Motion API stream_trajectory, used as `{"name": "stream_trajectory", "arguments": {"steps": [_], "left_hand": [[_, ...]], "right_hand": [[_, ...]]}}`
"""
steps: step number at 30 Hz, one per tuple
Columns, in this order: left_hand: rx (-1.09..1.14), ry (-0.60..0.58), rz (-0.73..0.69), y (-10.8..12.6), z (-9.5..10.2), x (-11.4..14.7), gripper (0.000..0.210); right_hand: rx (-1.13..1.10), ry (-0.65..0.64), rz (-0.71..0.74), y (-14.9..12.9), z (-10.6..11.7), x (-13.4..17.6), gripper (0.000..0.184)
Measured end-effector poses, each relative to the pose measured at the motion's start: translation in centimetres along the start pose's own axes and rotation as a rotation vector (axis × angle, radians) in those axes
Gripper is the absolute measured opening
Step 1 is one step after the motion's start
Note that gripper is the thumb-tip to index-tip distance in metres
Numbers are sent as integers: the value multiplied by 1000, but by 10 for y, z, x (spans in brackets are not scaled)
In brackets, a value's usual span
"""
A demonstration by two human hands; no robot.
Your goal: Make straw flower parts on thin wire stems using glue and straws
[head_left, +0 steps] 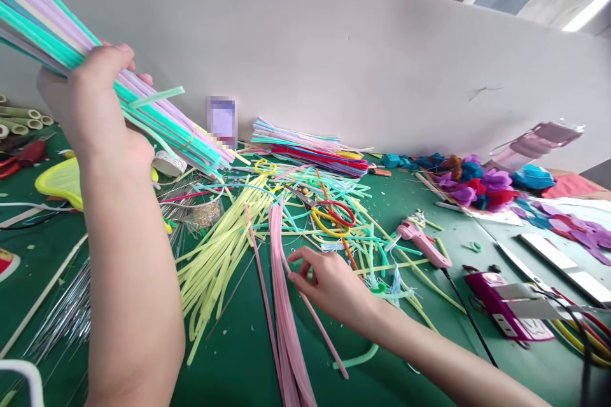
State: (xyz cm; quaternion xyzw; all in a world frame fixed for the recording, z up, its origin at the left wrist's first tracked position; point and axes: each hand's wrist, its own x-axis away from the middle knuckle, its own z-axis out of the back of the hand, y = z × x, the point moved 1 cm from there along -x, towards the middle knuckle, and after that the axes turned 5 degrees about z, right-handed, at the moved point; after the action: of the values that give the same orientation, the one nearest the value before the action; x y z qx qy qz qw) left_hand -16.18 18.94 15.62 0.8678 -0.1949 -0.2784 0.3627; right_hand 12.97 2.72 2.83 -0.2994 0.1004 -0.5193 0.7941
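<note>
My left hand (pixel 102 86) is raised at the upper left, its fingers wrapped round a thick bundle of teal, lilac and cream pipe cleaners (pixel 165 117). One light green stem sticks out sideways from that bundle. Low over the table, my right hand (pixel 327 276) pinches a single pink pipe cleaner (pixel 317 318) between thumb and finger. Just left of it lies a bunch of pink pipe cleaners (pixel 284 305), running toward the near edge. A spread of yellow pipe cleaners (pixel 224 254) lies further left.
Scissors (pixel 334 216) with red and yellow handles lie among loose stems behind my right hand. To the right are a pink glue gun (pixel 422 241), a purple power strip (pixel 508 305) and coloured felt pieces (pixel 482 184). Stacked pipe cleaners (pixel 310 149) rest by the wall.
</note>
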Motion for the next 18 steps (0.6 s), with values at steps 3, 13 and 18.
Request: {"name": "stream_trajectory", "arguments": {"steps": [3,13,18], "left_hand": [[88,-23,-3,-3,-4,0,24],[38,-49,-25,-3,-2,4,24],[20,-52,4,-1,-3,9,27]], "right_hand": [[29,-41,-20,-7,-5,2,36],[213,-52,-122,-7,-14,-1,15],[178,31,-108,-22,-6,-9,12]]}}
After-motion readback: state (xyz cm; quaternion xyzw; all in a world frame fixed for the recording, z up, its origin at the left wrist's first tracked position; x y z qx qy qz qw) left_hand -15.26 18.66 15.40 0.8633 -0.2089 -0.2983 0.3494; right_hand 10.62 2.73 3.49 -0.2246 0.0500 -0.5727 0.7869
